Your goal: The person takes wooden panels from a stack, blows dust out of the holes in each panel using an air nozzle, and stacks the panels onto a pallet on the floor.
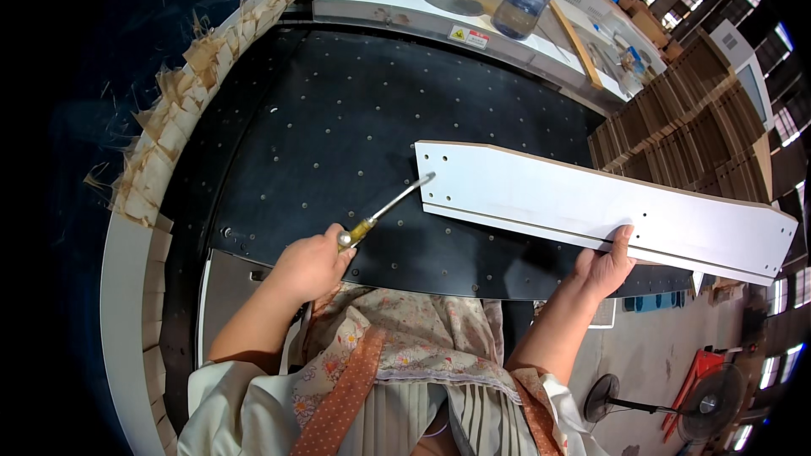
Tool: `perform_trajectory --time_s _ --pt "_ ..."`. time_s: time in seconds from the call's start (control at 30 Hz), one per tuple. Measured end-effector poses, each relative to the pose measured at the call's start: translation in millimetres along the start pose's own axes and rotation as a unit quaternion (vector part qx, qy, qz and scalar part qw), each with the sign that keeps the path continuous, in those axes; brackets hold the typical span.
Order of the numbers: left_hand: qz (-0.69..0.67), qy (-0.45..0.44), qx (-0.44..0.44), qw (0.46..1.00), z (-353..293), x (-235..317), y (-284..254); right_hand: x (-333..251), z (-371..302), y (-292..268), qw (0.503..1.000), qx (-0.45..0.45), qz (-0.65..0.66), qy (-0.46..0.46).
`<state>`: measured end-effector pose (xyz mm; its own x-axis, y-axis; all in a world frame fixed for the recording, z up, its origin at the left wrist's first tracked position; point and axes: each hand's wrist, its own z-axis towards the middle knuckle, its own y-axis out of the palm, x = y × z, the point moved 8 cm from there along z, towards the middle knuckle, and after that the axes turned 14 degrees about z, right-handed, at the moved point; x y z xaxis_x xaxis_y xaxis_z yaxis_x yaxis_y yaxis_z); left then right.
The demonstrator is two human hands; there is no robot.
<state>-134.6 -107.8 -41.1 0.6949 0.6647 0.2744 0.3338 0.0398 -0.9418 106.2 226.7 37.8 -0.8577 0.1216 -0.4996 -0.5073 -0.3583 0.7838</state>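
Apparently midway, I judge from afar: dark holes [445, 158] mark the white panel [541, 194], right of centre over the black table [338, 118], but work at its left end looks unfinished. My right grip [601, 272] clamps the panel's lower edge; my left grip [312, 266], closed around a screwdriver [359, 232], sits lower left of it.

white panel [541, 194]: long, drilled, grooved, aslant | screwdriver [385, 209]: yellowish handle, tip over panel's left end
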Motion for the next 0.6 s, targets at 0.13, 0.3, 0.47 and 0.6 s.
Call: perform_trajectory --time_s 0.13,0.3,0.47,0.6 --pt "0.003 0.025 -0.045 0.999 -3.7 12.3 15.4 -0.3 1.6 -1.3 1.0 0.01 -0.011 -0.008" --pt "-0.006 0.027 -0.052 0.998 -4.2 17.3 21.0 1.5 3.1 -5.4 1.0 0.029 -0.012 -0.003" --pt "0.0 0.038 -0.031 0.999 -2.7 23.3 17.9 2.0 3.2 -5.5 0.999 0.032 -0.011 -0.008" --pt "0.017 0.033 -0.025 0.999 -2.1 20.9 16.5 2.7 5.0 -10.8 1.0 0.026 -0.009 -0.008"
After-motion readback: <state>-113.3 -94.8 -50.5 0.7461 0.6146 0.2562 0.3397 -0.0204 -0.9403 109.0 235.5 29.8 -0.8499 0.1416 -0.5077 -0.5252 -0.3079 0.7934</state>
